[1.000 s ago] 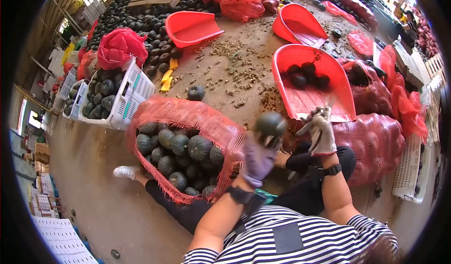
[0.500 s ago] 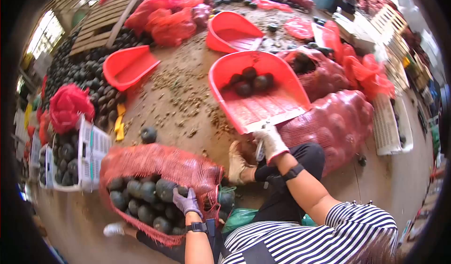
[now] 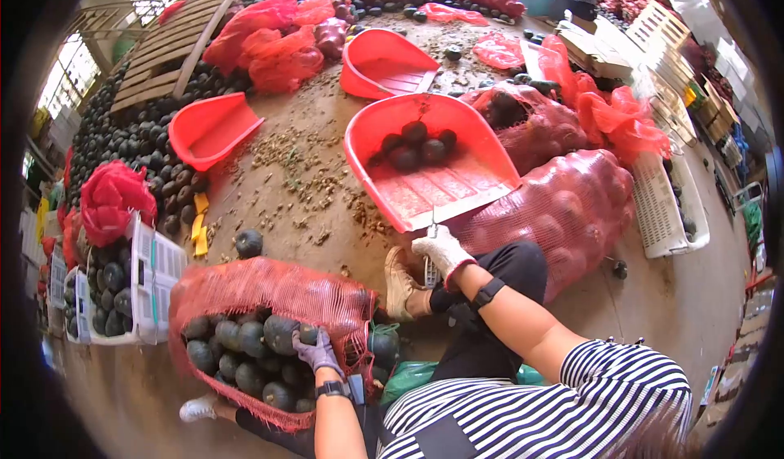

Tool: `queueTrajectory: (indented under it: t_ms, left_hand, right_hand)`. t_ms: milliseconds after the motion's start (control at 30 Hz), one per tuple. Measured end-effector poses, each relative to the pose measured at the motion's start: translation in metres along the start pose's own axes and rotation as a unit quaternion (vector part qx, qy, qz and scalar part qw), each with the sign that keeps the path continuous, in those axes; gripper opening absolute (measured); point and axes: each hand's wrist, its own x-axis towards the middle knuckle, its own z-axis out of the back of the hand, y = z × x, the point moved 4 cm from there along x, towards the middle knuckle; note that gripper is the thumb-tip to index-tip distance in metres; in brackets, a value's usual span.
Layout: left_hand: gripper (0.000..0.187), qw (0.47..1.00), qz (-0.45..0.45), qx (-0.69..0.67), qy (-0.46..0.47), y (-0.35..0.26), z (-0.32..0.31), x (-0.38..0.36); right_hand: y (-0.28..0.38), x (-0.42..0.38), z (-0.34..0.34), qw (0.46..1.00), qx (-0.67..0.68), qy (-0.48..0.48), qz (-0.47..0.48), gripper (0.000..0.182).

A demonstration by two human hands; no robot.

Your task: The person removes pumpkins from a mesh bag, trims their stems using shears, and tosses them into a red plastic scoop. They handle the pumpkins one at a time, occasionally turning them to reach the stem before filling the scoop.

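My left hand [image 3: 318, 353], in a purple glove, is closed around a small dark green squash [image 3: 309, 334] at the opening of a red mesh bag [image 3: 269, 273]. Several more dark squashes [image 3: 251, 339] lie in that bag, which rests on its side. In a white glove, my right hand [image 3: 443, 252] is closed on a slim metal tool [image 3: 434, 222] that looks like shears. Its thin tip points up beside the white lip of a red plastic scoop [image 3: 453, 183], and a looped handle shows below. Several dark round squashes [image 3: 419, 144] sit inside the scoop.
A full mesh bag [image 3: 563, 214] lies right of my legs. Two other red scoops [image 3: 214, 136] stand farther off. White crates [image 3: 159, 275] hold squashes at the left. Debris [image 3: 302, 177] litters the middle floor, and a loose squash [image 3: 248, 243] sits above the near bag.
The view has shifted slightly, moving most things left in the picture. My right hand has come a little left along the scoop's lip with the tool. More of the squash shows in my left hand.
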Motion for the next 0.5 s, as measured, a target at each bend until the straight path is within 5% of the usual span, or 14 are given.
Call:
queueTrajectory:
  t_ms: [67,133,200,233,267,333,367,400,500]
  left_hand:
    - [0.077,0.998,-0.022,-0.037,0.035,-0.017,0.014,-0.009]
    - [0.075,0.986,0.019,-0.147,0.079,-0.012,0.017,-0.01]
    - [0.073,0.983,0.028,-0.165,0.074,-0.001,0.024,-0.009]
    - [0.074,0.978,0.038,-0.188,0.084,-0.003,0.034,-0.016]
    - [0.074,0.972,0.048,-0.21,0.096,-0.004,0.043,-0.023]
    - [0.076,0.959,0.058,-0.258,0.098,0.038,0.046,-0.024]
    - [0.079,0.935,0.106,-0.317,0.12,0.011,0.063,-0.042]
    - [0.079,0.938,0.086,-0.322,0.096,0.017,0.074,-0.043]
    - [0.077,0.946,0.014,-0.323,0.032,0.039,0.09,-0.041]
  right_hand:
    - [-0.037,0.031,-0.008,0.998,-0.01,-0.066,0.001,0.023]
    - [-0.008,0.017,0.004,0.97,0.174,0.096,0.141,0.018]
    - [0.01,-0.017,0.041,0.935,0.345,0.074,-0.031,0.02]
    - [-0.001,-0.004,0.072,0.919,0.378,0.1,-0.05,0.02]
    - [0.009,-0.011,0.104,0.927,0.372,0.018,0.054,0.021]
    - [0.022,-0.027,0.17,0.944,0.321,-0.058,0.042,0.02]
    - [0.003,-0.001,0.212,0.948,0.258,-0.119,0.141,0.02]
    - [-0.024,0.016,0.247,0.933,0.287,-0.195,0.096,0.023]
    - [-0.09,0.054,0.336,0.949,-0.11,-0.296,0.009,0.038]
